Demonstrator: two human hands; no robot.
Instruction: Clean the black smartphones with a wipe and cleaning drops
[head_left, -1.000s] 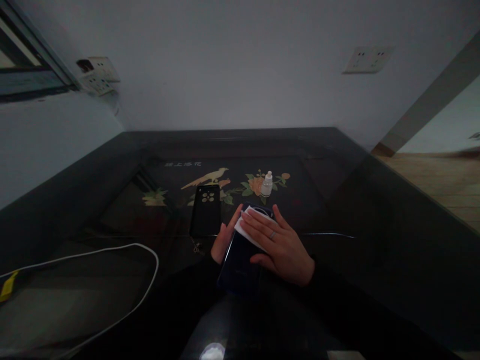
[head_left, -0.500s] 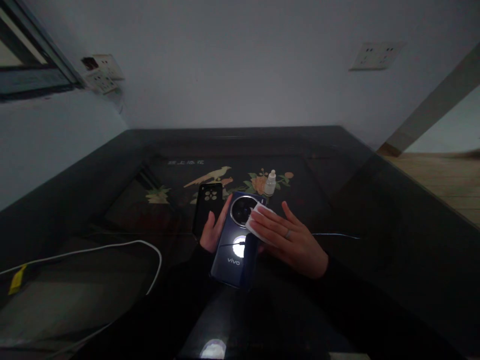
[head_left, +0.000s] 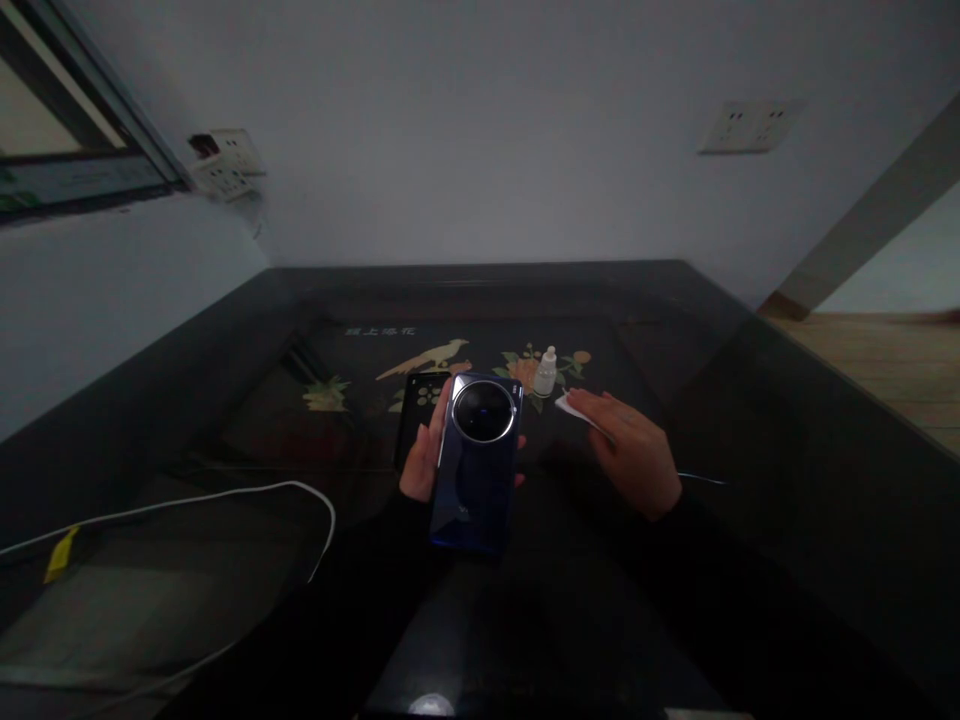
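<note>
A dark blue phone [head_left: 474,490] with a large round camera ring is held back side up by my left hand [head_left: 421,462]. The thumb lies along its left edge and fingertips show at its right edge. My right hand [head_left: 636,450] is apart from the phone, to its right, with a folded white wipe [head_left: 576,408] under its fingers. Just beyond the wipe stands a small white dropper bottle [head_left: 546,372]. A black phone case [head_left: 410,420] with camera holes lies behind the phone, partly hidden by it and my left hand.
The dark glossy table [head_left: 360,290] carries a printed bird and flowers. A white cable [head_left: 225,493] with a yellow tag [head_left: 61,556] curves at the left. Wall sockets [head_left: 750,127] are at the back right, and more sockets [head_left: 229,165] at the left corner.
My right hand has lifted off the phone's camera area and moved right with the wipe. The phone has turned more upright in my left hand, and its bright reflection is gone.
</note>
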